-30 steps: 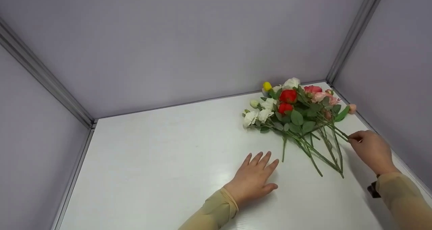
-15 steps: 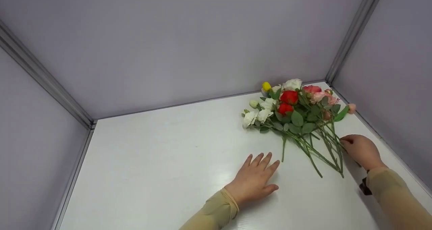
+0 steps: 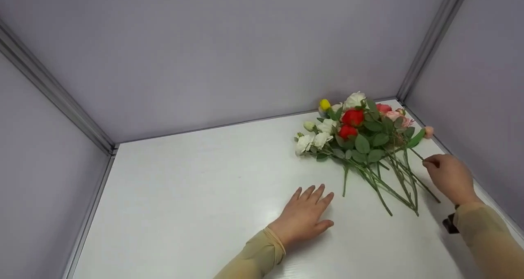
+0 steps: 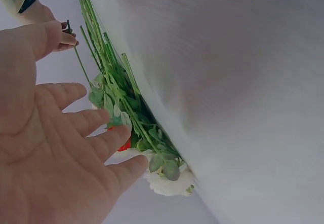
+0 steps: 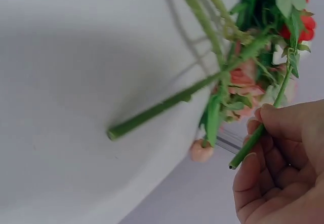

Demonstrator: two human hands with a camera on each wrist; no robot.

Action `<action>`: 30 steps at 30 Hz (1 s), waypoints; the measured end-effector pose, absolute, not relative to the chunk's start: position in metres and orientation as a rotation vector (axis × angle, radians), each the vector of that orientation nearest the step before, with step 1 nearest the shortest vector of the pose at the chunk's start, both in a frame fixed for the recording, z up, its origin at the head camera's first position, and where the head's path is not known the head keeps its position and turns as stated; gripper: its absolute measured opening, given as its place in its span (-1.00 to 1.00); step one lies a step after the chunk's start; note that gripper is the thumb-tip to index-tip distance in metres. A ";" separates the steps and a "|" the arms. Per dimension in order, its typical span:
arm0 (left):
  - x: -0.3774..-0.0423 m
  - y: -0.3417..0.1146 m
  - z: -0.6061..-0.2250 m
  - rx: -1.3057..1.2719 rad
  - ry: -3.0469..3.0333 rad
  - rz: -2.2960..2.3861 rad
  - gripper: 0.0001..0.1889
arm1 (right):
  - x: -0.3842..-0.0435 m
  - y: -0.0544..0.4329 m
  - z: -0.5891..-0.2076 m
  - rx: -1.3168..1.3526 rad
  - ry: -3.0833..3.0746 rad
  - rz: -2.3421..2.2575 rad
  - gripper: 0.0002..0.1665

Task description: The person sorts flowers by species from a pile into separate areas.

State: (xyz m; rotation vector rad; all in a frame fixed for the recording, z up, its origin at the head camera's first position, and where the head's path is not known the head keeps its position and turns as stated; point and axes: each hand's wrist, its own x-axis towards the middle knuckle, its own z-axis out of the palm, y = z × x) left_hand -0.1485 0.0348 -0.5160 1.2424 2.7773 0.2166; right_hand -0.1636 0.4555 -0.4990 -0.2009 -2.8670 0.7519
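In the head view, my right hand (image 3: 452, 178) pinches a thin green flower stem (image 3: 416, 154) between thumb and fingertips at the right of a heap of flowers. The right wrist view shows the cut end of this stem (image 5: 243, 154) poking out past the fingers, while its upper part runs into leaves near a red bloom (image 5: 305, 29). Which bloom it bears is hidden among the heap. My left hand (image 3: 305, 215) is palm down at the table with fingers spread, left of the stems and holding nothing.
The heap has red flowers (image 3: 353, 117), white flowers (image 3: 305, 144), pink flowers (image 3: 394, 116) and a yellow bud (image 3: 324, 104), their stems crossing toward the front. It lies on a white table (image 3: 184, 197), near the back wall (image 3: 245, 58) and right wall (image 3: 483, 86).
My right hand dipped left and toward the front, then came back up and right. One stem now lies free below it, and the upper blooms and leaves have shifted slightly. My left hand barely moved.
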 end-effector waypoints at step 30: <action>-0.205 -0.056 -0.459 0.070 1.994 2.474 -0.73 | -0.149 0.125 -0.510 0.259 -2.497 2.162 -0.67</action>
